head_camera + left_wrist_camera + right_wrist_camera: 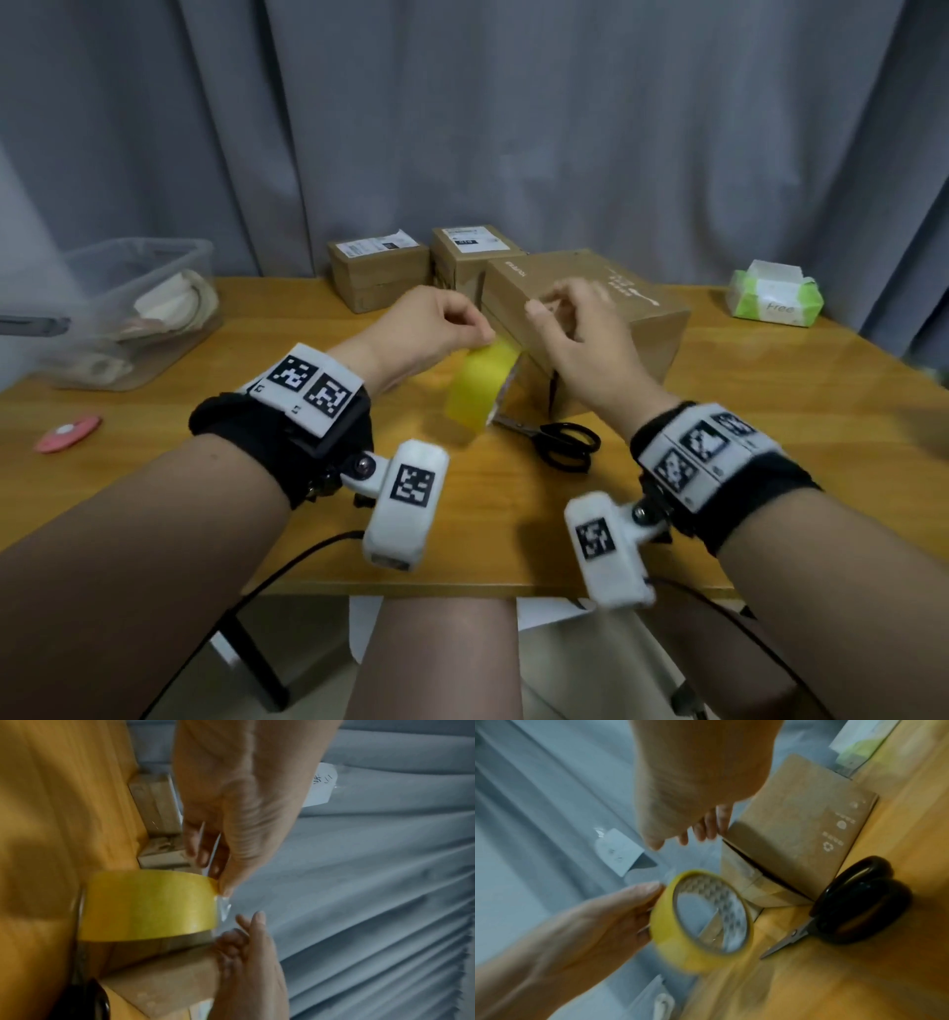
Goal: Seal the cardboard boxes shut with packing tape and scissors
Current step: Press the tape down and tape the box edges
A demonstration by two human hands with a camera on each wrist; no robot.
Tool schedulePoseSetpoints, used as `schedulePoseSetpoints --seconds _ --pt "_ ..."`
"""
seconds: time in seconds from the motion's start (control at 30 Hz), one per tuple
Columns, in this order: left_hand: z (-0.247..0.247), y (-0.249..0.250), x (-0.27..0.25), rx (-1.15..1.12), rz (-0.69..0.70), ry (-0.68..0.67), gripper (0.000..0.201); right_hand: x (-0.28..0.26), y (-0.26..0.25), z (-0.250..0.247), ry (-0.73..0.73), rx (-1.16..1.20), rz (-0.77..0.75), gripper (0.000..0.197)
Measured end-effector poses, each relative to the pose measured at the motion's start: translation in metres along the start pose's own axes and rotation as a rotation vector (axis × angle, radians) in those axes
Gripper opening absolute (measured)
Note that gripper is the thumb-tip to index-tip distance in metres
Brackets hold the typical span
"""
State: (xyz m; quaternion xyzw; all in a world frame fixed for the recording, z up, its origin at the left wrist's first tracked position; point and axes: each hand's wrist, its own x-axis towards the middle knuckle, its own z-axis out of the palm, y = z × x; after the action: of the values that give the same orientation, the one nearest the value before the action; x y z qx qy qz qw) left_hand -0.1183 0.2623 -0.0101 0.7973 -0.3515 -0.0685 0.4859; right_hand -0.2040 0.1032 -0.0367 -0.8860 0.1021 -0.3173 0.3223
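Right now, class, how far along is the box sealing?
Done: nothing visibly; the large cardboard box shows a gaping end flap. In hand: the left hand holds the yellow tape roll while the right hand reaches toward its loose end. Left: taping, then cutting with the black-handled scissors, untouched on the table.

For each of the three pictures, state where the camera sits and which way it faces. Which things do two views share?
Head: on the head, facing forward and down at the table; both forearms, left hand, right hand and knees show.
Left wrist: looks along the left hand at the yellow tape roll.
Right wrist: looks along the right hand at the large cardboard box.
Shared: tape roll, box; head and right wrist share the scissors.
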Motion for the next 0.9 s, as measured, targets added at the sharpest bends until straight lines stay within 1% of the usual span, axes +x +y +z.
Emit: schedulePoseSetpoints --seconds 0.03,0.07,0.13,0.2,0.23,0.27,0.3,0.37,0.4,0.43,0.47,0.5,0.53,0.57,0.67,0.73,0.83,0.87,0.9 --pt "0.003 0.008 -0.001 -0.025 0.049 0.050 0.006 -0.011 -0.006 -0.003 -0.034 0.206 0.047 0.033" --pt "0.006 0.016 0.000 -0.047 0.091 0.099 0.011 -0.022 -0.011 -0.007 -0.074 0.324 0.097 0.032" --pt "0.018 0.034 0.002 -0.091 0.160 0.162 0.014 -0.033 -0.015 -0.014 -0.105 0.515 0.211 0.040" --pt "0.031 0.048 0.007 -0.081 0.201 0.189 0.009 -0.034 -0.018 -0.026 -0.133 0.849 0.357 0.049" --pt "0.037 0.052 0.010 -0.056 0.204 0.184 0.008 -0.031 -0.017 -0.031 -0.143 0.968 0.396 0.053" --pt "0.041 0.055 0.013 -0.041 0.190 0.159 0.010 -0.028 -0.016 -0.036 -0.133 0.988 0.418 0.056" --pt "0.044 0.057 0.016 -0.050 0.156 0.116 0.011 -0.024 -0.015 -0.041 -0.107 0.921 0.436 0.055" --pt "0.045 0.059 0.019 -0.123 0.077 0.022 0.011 -0.019 -0.011 -0.047 -0.008 0.742 0.465 0.051" --pt "0.045 0.061 0.019 -0.149 0.056 -0.006 0.009 -0.017 -0.009 -0.048 0.037 0.692 0.477 0.051" --pt "0.045 0.063 0.020 -0.149 0.054 -0.023 0.007 -0.017 -0.009 -0.049 0.052 0.668 0.491 0.052" --pt "0.046 0.065 0.021 -0.130 0.059 -0.033 0.005 -0.017 -0.009 -0.050 0.039 0.655 0.490 0.058" --pt "0.047 0.068 0.021 -0.097 0.067 -0.037 0.005 -0.017 -0.009 -0.051 0.020 0.627 0.477 0.067" --pt "0.048 0.069 0.022 -0.064 0.072 -0.031 0.005 -0.018 -0.010 -0.053 -0.003 0.601 0.444 0.076" --pt "0.050 0.071 0.023 -0.044 0.075 -0.022 0.007 -0.017 -0.011 -0.056 -0.021 0.551 0.413 0.079" --pt "0.055 0.073 0.028 -0.059 0.083 0.023 0.011 -0.008 -0.011 -0.066 -0.043 0.351 0.336 0.072" --pt "0.058 0.072 0.034 -0.081 0.078 0.097 0.015 -0.001 -0.009 -0.071 -0.061 0.276 0.365 0.065" --pt "0.057 0.060 0.045 -0.266 0.001 0.239 0.019 0.002 -0.008 -0.068 -0.149 0.258 0.461 0.047" --pt "0.056 0.053 0.047 -0.309 -0.026 0.253 0.020 0.003 -0.005 -0.065 -0.146 0.234 0.480 0.041" --pt "0.057 0.046 0.049 -0.305 -0.047 0.246 0.020 0.004 -0.001 -0.062 -0.120 0.199 0.490 0.036"
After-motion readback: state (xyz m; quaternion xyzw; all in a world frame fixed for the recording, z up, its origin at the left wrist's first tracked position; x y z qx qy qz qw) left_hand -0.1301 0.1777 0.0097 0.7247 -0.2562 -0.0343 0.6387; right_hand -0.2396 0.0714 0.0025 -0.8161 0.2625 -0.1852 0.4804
